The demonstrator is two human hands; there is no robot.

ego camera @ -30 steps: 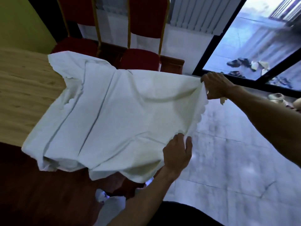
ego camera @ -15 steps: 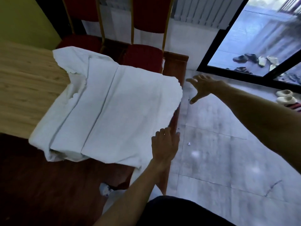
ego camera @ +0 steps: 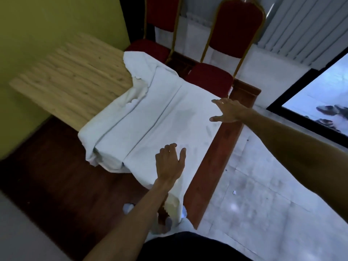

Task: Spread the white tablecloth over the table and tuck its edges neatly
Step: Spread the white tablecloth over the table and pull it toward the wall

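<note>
My left hand [ego camera: 169,164] and right hand [ego camera: 228,112] spread open over the tablecloth [ego camera: 150,117]. A red chair [ego camera: 211,78] stands just beside the table [ego camera: 224,140]

Tablecloth [ego camera: 150,117] on table's [ego camera: 222,151] right end, chairs [ego camera: 212,80] behind

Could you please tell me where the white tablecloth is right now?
Head view: the white tablecloth lies partly folded on the table, at its right end, before two red chairs, under the left hand and right hand.
</note>
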